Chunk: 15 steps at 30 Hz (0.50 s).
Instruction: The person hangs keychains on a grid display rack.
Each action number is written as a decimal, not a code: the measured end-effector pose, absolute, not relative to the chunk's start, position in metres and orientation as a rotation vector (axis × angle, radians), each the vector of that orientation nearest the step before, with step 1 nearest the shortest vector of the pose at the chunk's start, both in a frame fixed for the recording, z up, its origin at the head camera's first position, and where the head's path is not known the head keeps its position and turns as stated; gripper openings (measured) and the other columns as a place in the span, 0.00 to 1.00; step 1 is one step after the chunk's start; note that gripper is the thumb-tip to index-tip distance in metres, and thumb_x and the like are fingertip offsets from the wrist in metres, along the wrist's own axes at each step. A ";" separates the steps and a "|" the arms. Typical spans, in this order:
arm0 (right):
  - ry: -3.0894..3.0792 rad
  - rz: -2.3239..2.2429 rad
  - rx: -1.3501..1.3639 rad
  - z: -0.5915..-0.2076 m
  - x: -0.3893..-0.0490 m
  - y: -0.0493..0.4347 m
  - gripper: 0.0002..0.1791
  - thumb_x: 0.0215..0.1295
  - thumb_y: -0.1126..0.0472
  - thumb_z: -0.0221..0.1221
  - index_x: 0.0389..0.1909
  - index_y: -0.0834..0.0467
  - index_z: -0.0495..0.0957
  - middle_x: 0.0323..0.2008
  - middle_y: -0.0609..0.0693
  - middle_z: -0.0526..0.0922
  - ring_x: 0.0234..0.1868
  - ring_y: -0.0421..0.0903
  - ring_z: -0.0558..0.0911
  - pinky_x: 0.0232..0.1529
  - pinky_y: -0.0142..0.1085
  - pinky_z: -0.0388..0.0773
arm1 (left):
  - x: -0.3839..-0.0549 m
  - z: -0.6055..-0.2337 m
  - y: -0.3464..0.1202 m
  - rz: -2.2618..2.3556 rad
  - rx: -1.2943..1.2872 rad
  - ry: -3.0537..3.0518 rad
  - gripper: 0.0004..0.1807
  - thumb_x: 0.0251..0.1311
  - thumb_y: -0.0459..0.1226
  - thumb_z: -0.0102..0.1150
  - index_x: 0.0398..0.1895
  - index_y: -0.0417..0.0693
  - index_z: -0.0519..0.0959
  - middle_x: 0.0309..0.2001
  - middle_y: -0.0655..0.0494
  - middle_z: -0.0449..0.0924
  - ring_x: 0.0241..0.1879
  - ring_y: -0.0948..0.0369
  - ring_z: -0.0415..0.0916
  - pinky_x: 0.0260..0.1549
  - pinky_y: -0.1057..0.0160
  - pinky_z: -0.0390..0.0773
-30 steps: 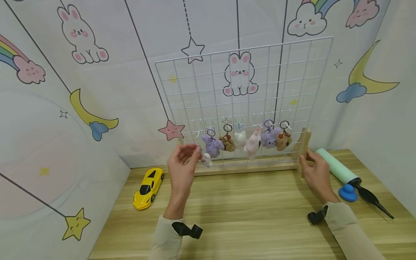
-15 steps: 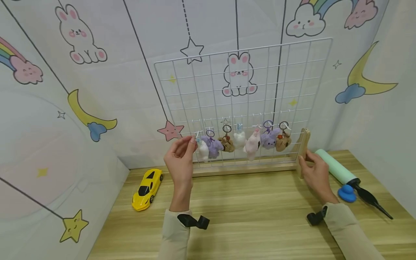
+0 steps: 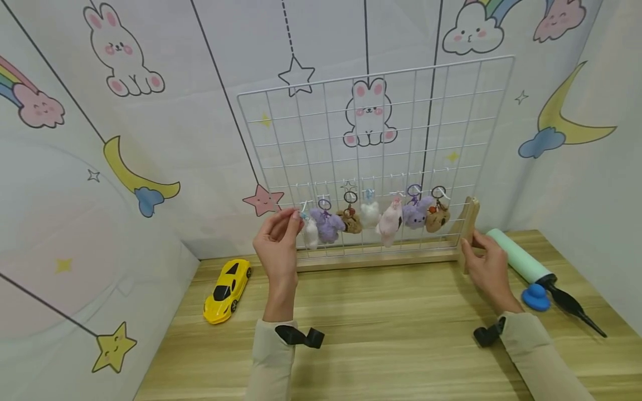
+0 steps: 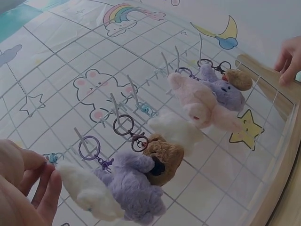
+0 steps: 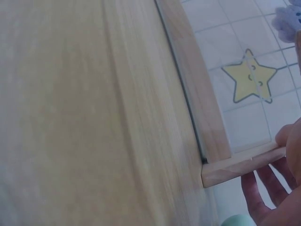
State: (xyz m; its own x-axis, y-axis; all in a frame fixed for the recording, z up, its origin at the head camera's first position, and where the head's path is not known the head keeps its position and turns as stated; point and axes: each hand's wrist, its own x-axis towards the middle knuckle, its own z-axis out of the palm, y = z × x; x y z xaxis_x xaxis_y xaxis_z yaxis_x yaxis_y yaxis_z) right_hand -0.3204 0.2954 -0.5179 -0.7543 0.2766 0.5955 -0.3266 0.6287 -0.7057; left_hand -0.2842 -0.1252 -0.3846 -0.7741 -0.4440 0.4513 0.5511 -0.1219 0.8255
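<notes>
My left hand pinches the light-blue clasp of a white plush keychain between thumb and fingers. This plush dangles at the left end of a row of plush keychains, in front of a white wire grid. Whether its ring sits on the hook there cannot be told. Beside it hangs a purple plush, followed by a brown plush. My right hand grips the upright wooden side piece of the grid's stand, thumb in front and fingers behind.
Left of the stand lies a yellow toy car. At right are a mint-green cylinder with a black tapered end and a blue knobbed disc. A pink plush hangs farther along the row. A printed cloth covers the wall behind.
My left hand has risen slightly, lifting the white plush from below the row up to the leftmost hook, where it now hangs upright. The right hand keeps its grip on the stand.
</notes>
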 end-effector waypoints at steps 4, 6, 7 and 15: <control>-2.160 1.116 0.031 -0.518 -0.319 0.294 0.23 0.76 0.64 0.64 0.69 0.64 0.81 0.48 0.66 0.85 0.50 0.57 0.87 0.42 0.09 0.71 | -0.286 -0.386 -0.124 -1.937 -0.116 -1.508 0.10 0.70 0.34 0.72 0.50 0.39 0.89 0.44 0.44 0.93 0.40 0.59 0.90 0.47 0.62 0.90; -2.162 1.117 0.031 -0.518 -0.318 0.293 0.23 0.76 0.64 0.64 0.69 0.65 0.80 0.48 0.66 0.86 0.50 0.58 0.87 0.43 0.09 0.71 | -0.286 -0.387 -0.124 -1.925 -0.109 -1.515 0.09 0.70 0.35 0.72 0.49 0.40 0.89 0.44 0.43 0.93 0.40 0.60 0.90 0.46 0.64 0.90; -2.162 1.117 0.033 -0.517 -0.318 0.293 0.23 0.76 0.64 0.64 0.69 0.65 0.80 0.48 0.66 0.86 0.50 0.59 0.87 0.43 0.09 0.71 | -0.287 -0.388 -0.124 -1.918 -0.102 -1.518 0.09 0.70 0.35 0.72 0.49 0.41 0.89 0.44 0.43 0.93 0.40 0.59 0.90 0.45 0.65 0.89; -2.148 1.145 0.058 -0.516 -0.320 0.291 0.23 0.77 0.64 0.64 0.69 0.67 0.80 0.48 0.67 0.86 0.47 0.36 0.85 0.42 0.09 0.71 | -0.289 -0.392 -0.131 -1.848 -0.028 -1.572 0.11 0.71 0.36 0.71 0.53 0.45 0.90 0.52 0.44 0.91 0.53 0.57 0.87 0.56 0.67 0.85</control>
